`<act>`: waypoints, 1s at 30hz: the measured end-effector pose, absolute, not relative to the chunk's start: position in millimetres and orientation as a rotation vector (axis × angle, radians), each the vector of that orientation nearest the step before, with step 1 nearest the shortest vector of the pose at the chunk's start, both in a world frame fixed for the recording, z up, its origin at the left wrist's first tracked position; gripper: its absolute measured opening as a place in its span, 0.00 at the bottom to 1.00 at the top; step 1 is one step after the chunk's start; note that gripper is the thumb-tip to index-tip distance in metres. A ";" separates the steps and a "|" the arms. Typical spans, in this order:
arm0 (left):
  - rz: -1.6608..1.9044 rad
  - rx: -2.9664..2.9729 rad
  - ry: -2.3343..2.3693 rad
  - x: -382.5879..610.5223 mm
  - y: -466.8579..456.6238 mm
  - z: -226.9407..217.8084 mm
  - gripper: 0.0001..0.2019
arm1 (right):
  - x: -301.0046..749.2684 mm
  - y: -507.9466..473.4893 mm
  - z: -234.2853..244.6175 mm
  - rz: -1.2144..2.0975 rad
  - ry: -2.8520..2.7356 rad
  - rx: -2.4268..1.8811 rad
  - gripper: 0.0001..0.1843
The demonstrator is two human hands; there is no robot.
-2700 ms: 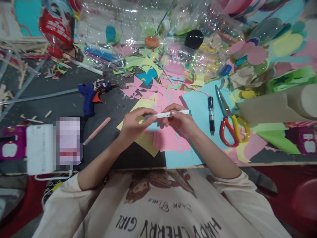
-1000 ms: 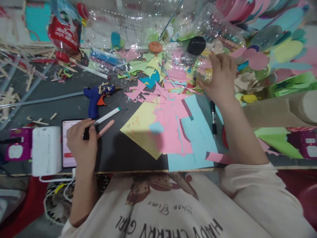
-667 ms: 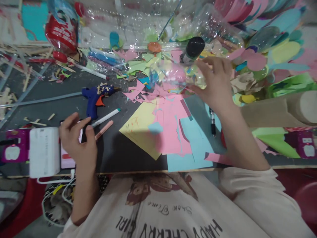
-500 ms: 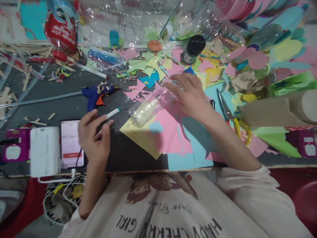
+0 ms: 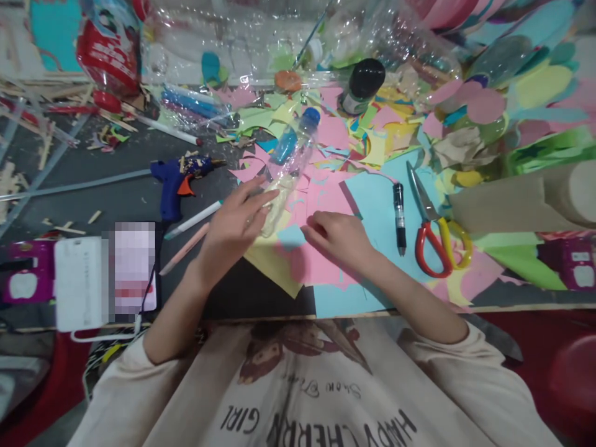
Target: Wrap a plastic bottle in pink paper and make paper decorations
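A small clear plastic bottle point(image 5: 278, 202) with a blue cap lies slanted over coloured paper; its lower part looks pale yellow. My left hand point(image 5: 235, 226) reaches in from the left, fingers stretched out and touching the bottle's lower end. My right hand point(image 5: 339, 241) rests just right of it on a pink paper sheet point(image 5: 328, 197), fingers curled in and thumb pressed to them; whatever is in the pinch is hidden. Beneath lie a yellow sheet point(image 5: 277, 267) and a light blue sheet point(image 5: 375, 198). Left of my left hand are a white marker point(image 5: 195, 218) and a peach-coloured pen point(image 5: 184, 248).
A blue glue gun point(image 5: 172, 183) lies at left, above a phone point(image 5: 135, 267). At right are a black pen point(image 5: 399, 217), scissors point(image 5: 433, 239) and a brown cardboard tube point(image 5: 507, 202). Paper scraps, a black-capped bottle point(image 5: 363, 87) and clear plastic point(image 5: 195, 37) fill the back.
My left hand has moved right, from beside the phone to the bottle. My right hand has let go of the bottle's capped end and come down toward me. The bottle has turned slightly.
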State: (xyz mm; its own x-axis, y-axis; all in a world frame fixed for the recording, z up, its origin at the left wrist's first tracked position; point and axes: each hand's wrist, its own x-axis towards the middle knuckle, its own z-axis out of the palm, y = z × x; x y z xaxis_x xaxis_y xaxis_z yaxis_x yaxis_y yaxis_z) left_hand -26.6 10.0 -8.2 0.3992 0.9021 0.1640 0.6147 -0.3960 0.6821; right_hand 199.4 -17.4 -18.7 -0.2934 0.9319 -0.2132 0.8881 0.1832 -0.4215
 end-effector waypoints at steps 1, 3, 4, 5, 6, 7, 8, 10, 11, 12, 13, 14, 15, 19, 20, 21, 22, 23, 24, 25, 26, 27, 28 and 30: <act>0.665 2.131 1.294 -26.4 17.0 -5.9 0.18 | 196.2 -18.6 -20.0 0.717 -2.350 -1.841 0.17; 0.592 2.132 1.289 -26.3 30.0 -3.6 0.20 | 191.0 -18.4 -21.2 0.690 -2.357 -1.876 0.20; 0.558 2.141 1.281 -26.4 35.1 -3.7 0.22 | 189.3 -17.7 -21.0 0.690 -2.350 -1.887 0.20; 0.527 2.159 1.272 -26.6 39.1 -4.3 0.25 | 188.1 -16.8 -20.3 0.697 -2.336 -1.901 0.20; 0.502 2.181 1.268 -27.0 41.7 -5.0 0.27 | 187.6 -16.0 -19.4 0.710 -2.320 -1.916 0.19; 0.489 2.211 1.271 -27.4 42.8 -5.4 0.27 | 187.5 -15.5 -18.2 0.725 -2.302 -1.932 0.17; 0.492 2.243 1.281 -27.7 42.3 -5.2 0.26 | 187.8 -15.2 -16.9 0.742 -2.281 -1.943 0.15; 0.545 2.299 1.308 -27.6 36.7 -1.9 0.23 | 189.8 -15.4 -14.3 0.778 -2.228 -1.945 0.12; 0.590 2.319 1.315 -26.7 31.6 0.9 0.22 | 191.4 -15.9 -13.1 0.803 -2.189 -1.937 0.12; 0.635 2.329 1.313 -25.0 25.3 4.2 0.20 | 193.3 -16.7 -12.0 0.835 -2.138 -1.923 0.12; 0.698 2.326 1.301 -22.2 17.8 7.3 0.18 | 195.5 -17.6 -11.1 0.876 -2.078 -1.902 0.12; 0.752 2.303 1.287 -18.1 9.8 9.5 0.16 | 197.8 -18.8 -10.3 0.920 -2.011 -1.872 0.13; 0.812 2.256 1.268 -12.8 1.5 10.5 0.13 | 200.3 -20.0 -9.7 0.961 -1.940 -1.837 0.14; 0.694 1.862 1.039 17.9 -24.2 -0.3 0.13 | 209.1 -26.0 -8.2 1.013 -1.751 -1.684 0.13; 0.605 1.740 0.965 26.1 -27.3 -4.9 0.16 | 210.9 -27.8 -7.9 1.007 -1.733 -1.660 0.13; 0.547 1.642 0.948 33.7 -29.0 -9.0 0.18 | 212.4 -30.0 -7.9 1.005 -1.723 -1.638 0.13; 0.507 1.580 0.947 40.3 -29.6 -12.3 0.21 | 213.6 -32.6 -8.1 1.007 -1.715 -1.616 0.13; 0.455 1.541 0.955 45.6 -29.3 -14.5 0.22 | 214.4 -35.8 -8.7 1.008 -1.707 -1.588 0.13; 0.420 1.517 0.979 49.6 -28.4 -15.3 0.23 | 214.8 -39.6 -10.1 0.999 -1.691 -1.554 0.12; 0.386 1.506 1.007 52.4 -27.2 -15.1 0.23 | 214.6 -43.9 -12.3 0.970 -1.666 -1.517 0.11; 0.355 1.502 1.033 54.1 -26.0 -13.9 0.23 | 213.8 -48.6 -15.4 0.928 -1.641 -1.477 0.09; 0.335 1.502 1.055 55.0 -25.1 -12.3 0.22 | 212.5 -53.2 -19.4 0.879 -1.625 -1.437 0.10; 0.315 1.503 1.063 55.3 -24.4 -10.6 0.22 | 210.7 -57.5 -24.3 0.831 -1.622 -1.402 0.13; 0.284 1.517 1.062 54.8 -23.9 -8.3 0.22 | 206.8 -63.6 -35.1 0.777 -1.693 -1.352 0.24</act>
